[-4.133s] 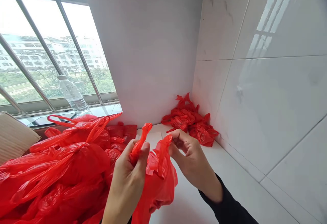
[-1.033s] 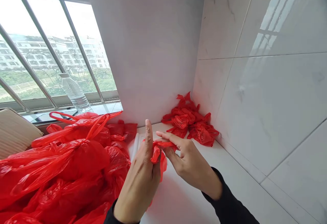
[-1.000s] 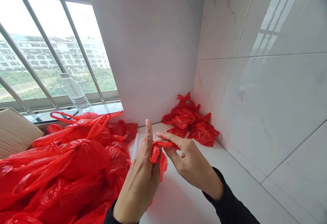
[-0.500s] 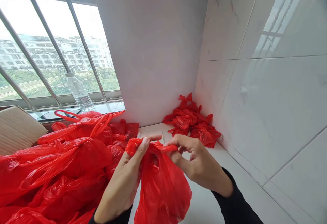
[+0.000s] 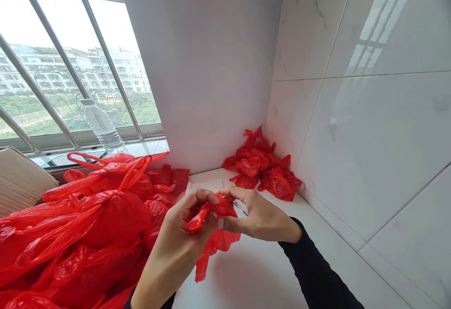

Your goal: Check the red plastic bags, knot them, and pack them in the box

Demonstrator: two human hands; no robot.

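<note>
Two bare hands meet low in the middle of the head view, working on one crumpled red plastic bag (image 5: 221,241). It sits between them, above a smooth white tabletop (image 5: 264,278), its lower edge hanging loose beneath the fingers. The left hand (image 5: 174,245) curls around the bunched film, thumb and fingers closed on it, with a glossy twist showing in its grasp. The right hand (image 5: 260,215) comes in from the other side, thumb and forefinger bent around the gathered part and pinching it; how firmly they press is hard to tell.

The step in hand looks like gathering and handling the film between both hands, seemingly part-way, since a good deal of it dangles free. The next move probably calls for a steady left grip, leaving the right fingers free to control the loose film without tearing it.

Beside the left hand lies a large heap of shiny red plastic bags (image 5: 88,227). A smaller heap of crumpled red plastic bags (image 5: 260,168) rests in the corner beyond, well apart from the hands.
</note>
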